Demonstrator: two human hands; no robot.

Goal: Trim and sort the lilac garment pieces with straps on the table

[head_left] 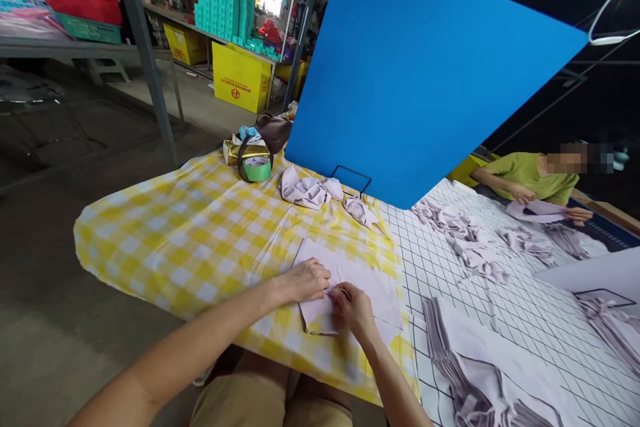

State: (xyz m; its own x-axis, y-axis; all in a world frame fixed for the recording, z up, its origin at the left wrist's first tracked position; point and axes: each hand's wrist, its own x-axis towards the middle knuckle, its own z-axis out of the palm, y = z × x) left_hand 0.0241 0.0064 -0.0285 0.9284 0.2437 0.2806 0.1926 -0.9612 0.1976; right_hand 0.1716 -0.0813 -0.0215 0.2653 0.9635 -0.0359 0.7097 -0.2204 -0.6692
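A pale lilac piece of fabric [373,287] lies flat on the yellow-and-white checked tablecloth [200,240] in front of me. My left hand [307,279] rests on its left part, fingers curled and closed on the cloth. Close beside it, my right hand [356,307] pinches the same fabric near its middle; its lower side is slightly blurred. The fingertips of both hands nearly meet, and what exactly lies between them is partly hidden. To the right, a stack of folded lilac fabric pieces [480,353] sits on a white grid-patterned cover [415,247].
A large blue board [425,73] stands at the table's back. Crumpled lilac fabric [305,188] lies before it. Green tape [256,169] and a gold box [233,152] sit at the far left edge. Across the table, a person in a green top [530,177] handles lilac fabric.
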